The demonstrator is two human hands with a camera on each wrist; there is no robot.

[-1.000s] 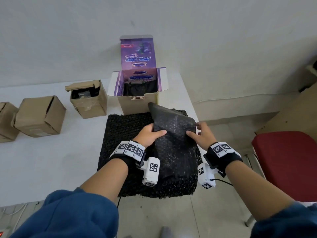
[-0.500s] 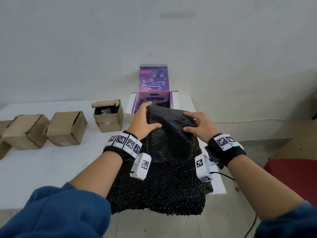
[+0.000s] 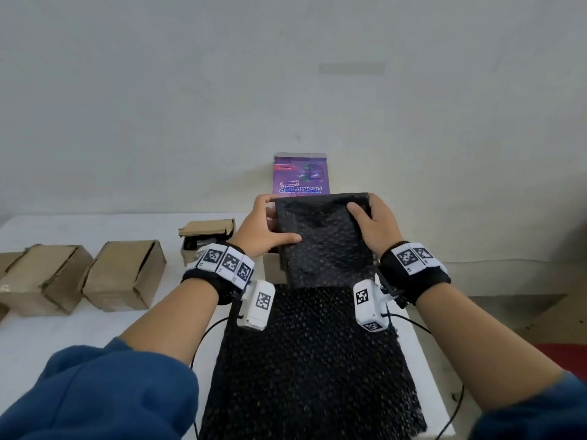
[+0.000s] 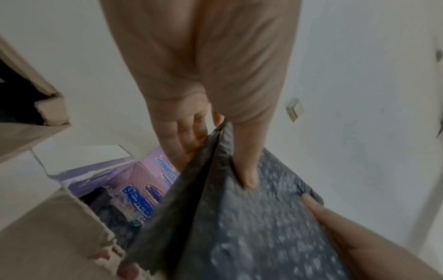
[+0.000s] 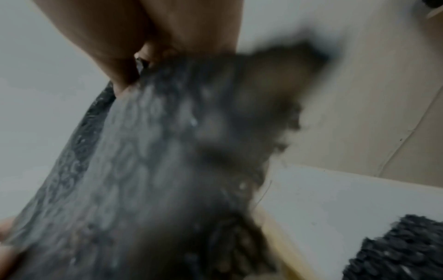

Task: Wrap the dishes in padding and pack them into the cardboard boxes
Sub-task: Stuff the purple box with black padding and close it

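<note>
A flat bundle wrapped in black bubble padding (image 3: 324,239) is held upright in the air over the open purple-lined cardboard box (image 3: 300,176). My left hand (image 3: 263,227) grips its left edge, thumb across the front. My right hand (image 3: 373,223) grips the right edge, thumb on the front. The dish inside the wrap is hidden. In the left wrist view the wrapped bundle (image 4: 251,217) hangs above the open box (image 4: 134,193), which has dark padding inside. The right wrist view shows the blurred wrap (image 5: 155,161) close up.
A loose sheet of black bubble padding (image 3: 311,360) covers the white table (image 3: 63,338) in front of me. A small open cardboard box (image 3: 206,236) and two closed ones (image 3: 127,274) (image 3: 44,277) stand on the left. A red seat (image 3: 565,357) shows at the right.
Both hands have lifted the wrapped bundle off the padding sheet and carried it forward and up over the purple box. My view has tilted upward toward the wall.
</note>
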